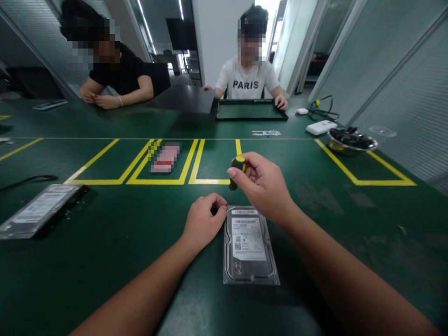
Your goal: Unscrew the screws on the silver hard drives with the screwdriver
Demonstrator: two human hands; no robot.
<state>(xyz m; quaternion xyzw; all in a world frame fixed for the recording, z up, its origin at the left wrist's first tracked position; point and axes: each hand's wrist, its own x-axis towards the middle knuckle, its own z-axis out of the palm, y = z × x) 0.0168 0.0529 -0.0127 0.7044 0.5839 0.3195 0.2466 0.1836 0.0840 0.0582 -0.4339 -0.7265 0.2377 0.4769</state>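
Observation:
A hard drive [250, 266] lies label side up on the green table, its long side running away from me. My right hand [268, 184] grips a black and yellow screwdriver [239, 164] from above by the handle. The screwdriver's thin shaft points down to the far left corner of the drive. At that same corner, my left hand [206, 217] has thumb and fingers curled together near the tip. What sits between those fingertips, if anything, is hidden.
Another hard drive [44, 210] lies at the left. A pink blurred object [166, 158] sits inside yellow tape lines. A metal bowl [345, 148] of dark parts stands at the right. Across the table, one person handles a black frame [252, 118] and a dark panel [185, 97]; another person sits beside.

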